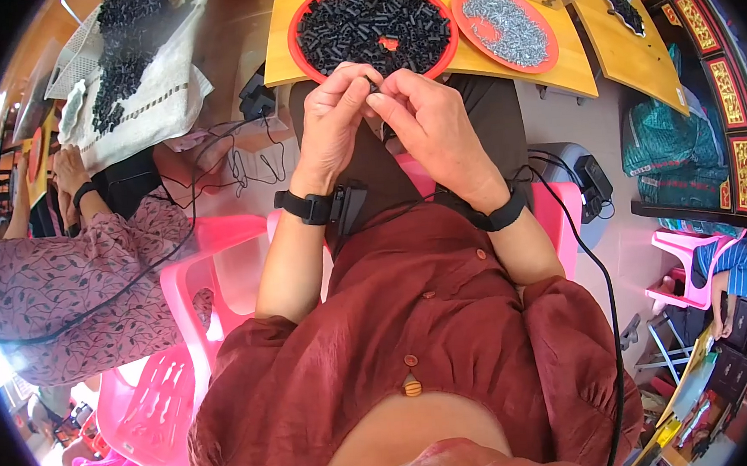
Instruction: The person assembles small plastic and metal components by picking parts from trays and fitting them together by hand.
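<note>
Both my hands meet just in front of a round red tray [294,52] heaped with short black tube-like pieces [359,26]. Between the fingertips of my left hand [335,123] is a small dark piece [372,84], largely covered by the fingers. My right hand [431,121] pinches at the same piece, its thumb and forefinger closed against it. To the right of the tray lies a smaller red plate [473,28] with a pile of thin silvery metal parts [511,28], too small to name exactly.
The trays stand on a yellow wooden table [574,72]. At left, another person's hand [70,172] is beside a cloth [152,97] bearing more black pieces. A pink plastic chair [156,404] stands left of me. A black cable [605,303] hangs along my right side.
</note>
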A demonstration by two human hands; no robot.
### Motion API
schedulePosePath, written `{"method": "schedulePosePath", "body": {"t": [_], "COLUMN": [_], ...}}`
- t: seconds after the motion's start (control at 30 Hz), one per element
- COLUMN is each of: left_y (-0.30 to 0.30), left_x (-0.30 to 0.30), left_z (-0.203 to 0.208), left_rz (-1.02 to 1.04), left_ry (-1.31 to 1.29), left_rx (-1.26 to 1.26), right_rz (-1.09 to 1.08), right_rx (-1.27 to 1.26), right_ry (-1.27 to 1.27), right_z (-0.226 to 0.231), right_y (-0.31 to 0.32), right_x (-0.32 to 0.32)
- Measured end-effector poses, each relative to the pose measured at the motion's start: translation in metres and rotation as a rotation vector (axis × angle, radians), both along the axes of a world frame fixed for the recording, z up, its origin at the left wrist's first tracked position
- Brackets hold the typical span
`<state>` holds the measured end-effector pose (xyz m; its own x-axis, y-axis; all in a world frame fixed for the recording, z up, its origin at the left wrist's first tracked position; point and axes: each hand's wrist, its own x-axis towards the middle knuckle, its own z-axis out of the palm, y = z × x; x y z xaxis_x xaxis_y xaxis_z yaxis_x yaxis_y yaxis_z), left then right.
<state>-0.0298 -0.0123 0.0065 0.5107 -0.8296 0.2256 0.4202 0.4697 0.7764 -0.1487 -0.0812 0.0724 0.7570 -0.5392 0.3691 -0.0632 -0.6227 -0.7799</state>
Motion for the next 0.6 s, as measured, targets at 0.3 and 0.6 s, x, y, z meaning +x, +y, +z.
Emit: {"method": "schedulePosePath", "body": {"t": [0.3,0.6], "left_y": [0.002,0.000], "left_x": [-0.003,0.002], "left_z": [0.005,-0.002], "left_rz": [-0.134,-0.283], "left_ry": [0.191,0.270], "left_rx": [0.029,-0.062], "right_rz": [0.033,0.011], "right_rx": [0.239,-0.246], "right_ry": [0.003,-0.052], "right_z": [-0.002,0.014], "right_y": [-0.009,-0.019], "right_x": [-0.001,-0.002]}}
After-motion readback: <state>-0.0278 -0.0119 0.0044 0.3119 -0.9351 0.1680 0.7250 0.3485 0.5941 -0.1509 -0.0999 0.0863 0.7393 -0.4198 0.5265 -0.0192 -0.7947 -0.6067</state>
